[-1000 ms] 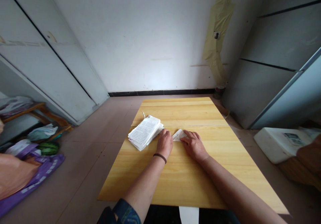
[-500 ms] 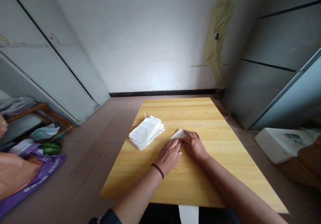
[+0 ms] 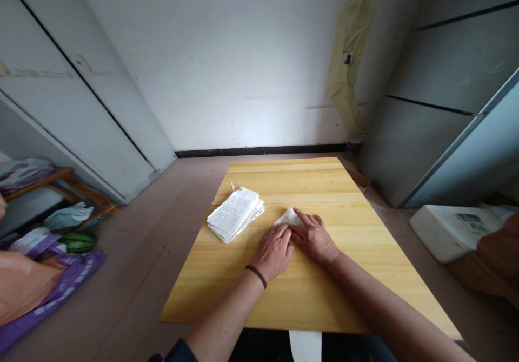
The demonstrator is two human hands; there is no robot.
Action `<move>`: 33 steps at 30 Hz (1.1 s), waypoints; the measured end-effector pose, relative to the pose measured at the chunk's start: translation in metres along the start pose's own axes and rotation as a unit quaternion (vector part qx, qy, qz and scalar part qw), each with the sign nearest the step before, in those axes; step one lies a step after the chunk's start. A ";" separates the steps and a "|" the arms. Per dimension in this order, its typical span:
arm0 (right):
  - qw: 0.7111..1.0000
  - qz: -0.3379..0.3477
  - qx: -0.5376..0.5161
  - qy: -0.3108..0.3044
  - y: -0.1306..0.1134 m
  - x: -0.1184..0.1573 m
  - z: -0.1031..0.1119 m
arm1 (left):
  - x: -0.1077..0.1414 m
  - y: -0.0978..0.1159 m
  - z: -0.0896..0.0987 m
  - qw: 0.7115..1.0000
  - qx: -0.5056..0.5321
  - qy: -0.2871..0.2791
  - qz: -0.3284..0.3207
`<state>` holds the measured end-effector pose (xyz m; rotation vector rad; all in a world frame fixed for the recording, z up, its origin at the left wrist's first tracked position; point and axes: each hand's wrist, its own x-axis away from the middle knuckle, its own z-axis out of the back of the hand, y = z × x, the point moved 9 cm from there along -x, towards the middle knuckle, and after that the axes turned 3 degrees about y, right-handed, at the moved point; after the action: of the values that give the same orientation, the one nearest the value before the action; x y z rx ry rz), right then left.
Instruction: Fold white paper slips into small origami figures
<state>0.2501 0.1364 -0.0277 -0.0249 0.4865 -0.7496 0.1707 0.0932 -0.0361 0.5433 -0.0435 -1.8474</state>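
A small printed paper [image 3: 288,217] lies on the wooden table [image 3: 324,302], partly covered by both hands. My left hand [image 3: 274,249], with a dark band at the wrist, rests on its near edge, fingers together and pressed down. Touching it from the right, my right hand [image 3: 314,236] lies over the paper's right side with its fingers partly spread. A stack of printed sheets [image 3: 235,213] sits to the left of the hands, slightly fanned.
White cabinets [image 3: 101,107] stand on the left, a grey cabinet [image 3: 430,97] on the right. A white box [image 3: 450,232] is right of the table. On the left floor are a watermelon [image 3: 78,242] and a purple bag [image 3: 77,278].
The right hand's fingers have shifted slightly left over the paper, closer to the left hand. The camera view has moved a little. The stack looks unchanged.
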 end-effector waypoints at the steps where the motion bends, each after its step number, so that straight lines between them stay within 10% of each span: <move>1: 1.000 -0.001 0.002 0.000 -0.001 0.000 0.000 | 0.000 0.001 0.001 1.000 0.000 0.000 -0.001; 12: 0.999 0.027 -0.030 -0.016 0.032 0.003 -0.002 | -0.009 -0.011 -0.001 0.999 0.013 -0.021 -0.034; 33: 0.993 0.084 -0.074 -0.022 0.005 0.010 0.005 | -0.007 -0.027 0.009 0.994 0.098 0.038 -0.043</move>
<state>0.2617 0.1325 -0.0283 -0.1381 0.4952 -0.5465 0.1446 0.1067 -0.0335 0.7621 -0.1527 -1.9159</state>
